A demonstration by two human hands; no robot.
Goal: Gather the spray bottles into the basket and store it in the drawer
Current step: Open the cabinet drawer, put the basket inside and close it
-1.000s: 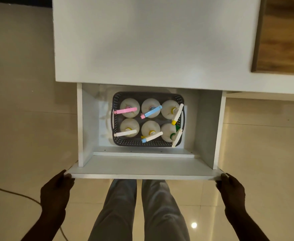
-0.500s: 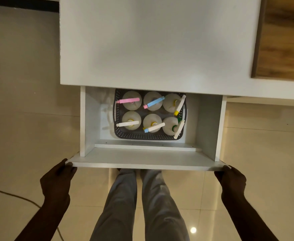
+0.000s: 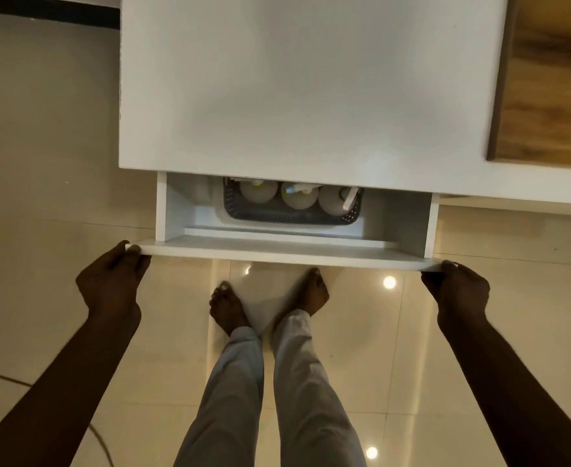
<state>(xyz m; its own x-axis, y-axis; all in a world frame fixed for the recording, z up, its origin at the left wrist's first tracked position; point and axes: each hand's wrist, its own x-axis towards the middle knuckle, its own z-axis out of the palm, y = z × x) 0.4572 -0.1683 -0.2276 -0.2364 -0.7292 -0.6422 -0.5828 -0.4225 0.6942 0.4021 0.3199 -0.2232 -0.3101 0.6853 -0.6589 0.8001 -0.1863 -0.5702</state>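
Two hands grip the drawer front (image 3: 284, 256): left hand (image 3: 112, 281) and right hand (image 3: 457, 288) curled around its ends. Rigid, bottle-laden, probably heavyish; basket (image 3: 291, 215) ahead between them.

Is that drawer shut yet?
Not yet: the drawer is partly open, with the basket half under the cabinet top.

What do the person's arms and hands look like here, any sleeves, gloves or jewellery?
Both forearms are bare right to the bottom of the frame, with no sleeves in view. The left hand and right hand wear no gloves, and no rings, watch or bands show at the wrists. Below, light grey trousers and bare feet.
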